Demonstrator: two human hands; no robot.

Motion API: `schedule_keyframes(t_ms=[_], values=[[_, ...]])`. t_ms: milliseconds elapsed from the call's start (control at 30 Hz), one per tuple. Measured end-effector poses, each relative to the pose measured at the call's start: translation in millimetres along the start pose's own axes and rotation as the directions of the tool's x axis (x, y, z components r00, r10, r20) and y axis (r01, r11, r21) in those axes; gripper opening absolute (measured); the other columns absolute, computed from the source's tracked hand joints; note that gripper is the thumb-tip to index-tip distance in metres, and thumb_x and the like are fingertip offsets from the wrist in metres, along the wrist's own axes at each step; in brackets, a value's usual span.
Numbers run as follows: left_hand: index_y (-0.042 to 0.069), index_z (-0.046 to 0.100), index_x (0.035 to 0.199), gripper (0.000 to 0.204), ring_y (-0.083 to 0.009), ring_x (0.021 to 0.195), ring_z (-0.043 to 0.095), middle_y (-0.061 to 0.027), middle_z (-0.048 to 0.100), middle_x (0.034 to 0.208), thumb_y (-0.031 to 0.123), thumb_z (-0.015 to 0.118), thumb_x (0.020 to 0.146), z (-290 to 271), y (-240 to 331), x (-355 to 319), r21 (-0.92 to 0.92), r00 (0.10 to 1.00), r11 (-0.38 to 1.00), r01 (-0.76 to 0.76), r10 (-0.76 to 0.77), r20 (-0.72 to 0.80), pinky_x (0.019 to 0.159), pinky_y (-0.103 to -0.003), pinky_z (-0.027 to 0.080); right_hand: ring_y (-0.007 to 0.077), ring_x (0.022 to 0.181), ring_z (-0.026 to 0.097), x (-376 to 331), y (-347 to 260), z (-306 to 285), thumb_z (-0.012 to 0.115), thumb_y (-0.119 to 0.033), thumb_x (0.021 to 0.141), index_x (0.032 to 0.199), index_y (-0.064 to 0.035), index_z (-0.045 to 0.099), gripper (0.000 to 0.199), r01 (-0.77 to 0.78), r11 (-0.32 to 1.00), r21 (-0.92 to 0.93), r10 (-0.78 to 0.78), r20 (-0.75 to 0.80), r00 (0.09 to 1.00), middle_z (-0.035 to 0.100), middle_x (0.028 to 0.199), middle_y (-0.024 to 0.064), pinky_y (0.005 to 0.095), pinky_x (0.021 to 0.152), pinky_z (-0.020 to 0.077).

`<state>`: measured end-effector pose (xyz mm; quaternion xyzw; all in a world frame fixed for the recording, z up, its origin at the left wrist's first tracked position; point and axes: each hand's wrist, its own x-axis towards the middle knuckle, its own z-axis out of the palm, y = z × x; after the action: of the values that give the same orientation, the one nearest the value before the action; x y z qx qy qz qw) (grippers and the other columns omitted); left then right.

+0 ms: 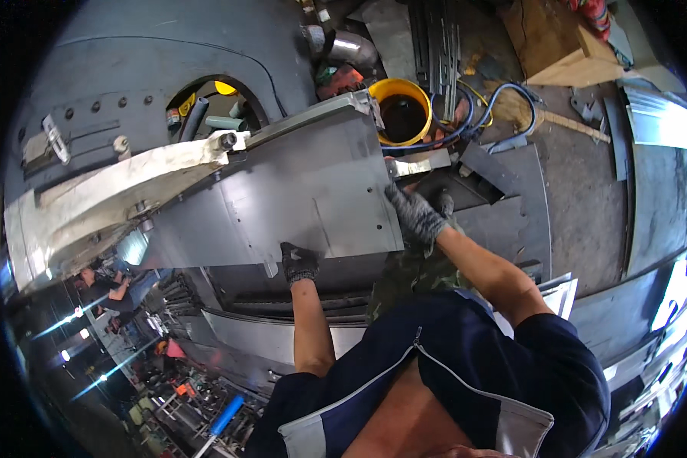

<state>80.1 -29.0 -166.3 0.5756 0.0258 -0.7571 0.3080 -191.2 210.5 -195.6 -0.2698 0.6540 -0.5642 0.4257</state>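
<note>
Best steady the sheet (305,183) evenly, left hand (301,263) at its near edge, right hand (417,215) at its right end, though I cannot tell whether either pinches.

Grey metal sheet (305,187): flat, shiny, small dark holes near right end, beside white machine arm (122,185).

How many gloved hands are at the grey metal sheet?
2: the left hand at the metal sheet's near edge, the right hand by its right edge.
</note>
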Motion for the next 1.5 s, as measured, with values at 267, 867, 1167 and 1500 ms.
schedule_keyframes(t_ms=[267, 867, 1167, 1500], values=[[0.003, 0.052, 0.118, 0.056, -0.0169, 0.082, 0.064, -0.0016, 0.067, 0.090, 0.030, 0.075, 0.075, 37, -20, -52, -0.016, 0.960, 0.990, -0.141, 0.132, -0.245, 0.079, -0.034, 0.053, 0.0298, 0.101, 0.057, 108, -62, -27, 0.049, -0.034, 0.094, 0.115, 0.0036, 0.055, 0.044, -0.020, 0.986, 0.167, 0.072, -0.310, 0.948, 0.062, 0.104, 0.0202, 0.0317, 0.090, 0.0419], [0.018, 0.060, 0.095, 0.037, -0.0163, 0.066, 0.060, 0.0079, 0.062, 0.072, 0.037, 0.079, 0.070, 26, -2, -65, 0.210, 0.902, 0.965, -0.155, 0.225, -0.368, 0.067, -0.039, 0.053, 0.0422, 0.090, 0.057, 118, -72, -11, 0.046, -0.033, 0.091, 0.088, 0.0014, 0.063, 0.038, -0.055, 0.994, 0.090, 0.094, -0.515, 0.852, 0.061, 0.088, 0.0260, 0.0467, 0.079, 0.0450], [0.014, 0.061, 0.095, 0.036, -0.0170, 0.073, 0.060, 0.0017, 0.062, 0.083, 0.036, 0.078, 0.071, 18, 9, -53, 0.231, 0.890, 0.965, -0.125, 0.211, -0.403, 0.068, -0.034, 0.053, 0.0403, 0.083, 0.058, 117, -79, -14, 0.051, -0.030, 0.091, 0.086, 0.0027, 0.062, 0.035, -0.154, 0.984, 0.094, 0.180, -0.478, 0.859, 0.062, 0.081, 0.0235, 0.0435, 0.073, 0.0447], [0.005, 0.055, 0.101, 0.050, -0.0216, 0.083, 0.059, -0.0071, 0.060, 0.090, 0.035, 0.079, 0.070, 31, 2, -62, 0.181, 0.898, 0.980, -0.088, 0.157, -0.411, 0.074, -0.035, 0.052, 0.0414, 0.087, 0.058, 124, -71, -15, 0.047, -0.034, 0.090, 0.090, 0.0019, 0.064, 0.040, -0.131, 0.989, 0.072, 0.150, -0.483, 0.862, 0.062, 0.088, 0.0252, 0.0465, 0.079, 0.0447]])
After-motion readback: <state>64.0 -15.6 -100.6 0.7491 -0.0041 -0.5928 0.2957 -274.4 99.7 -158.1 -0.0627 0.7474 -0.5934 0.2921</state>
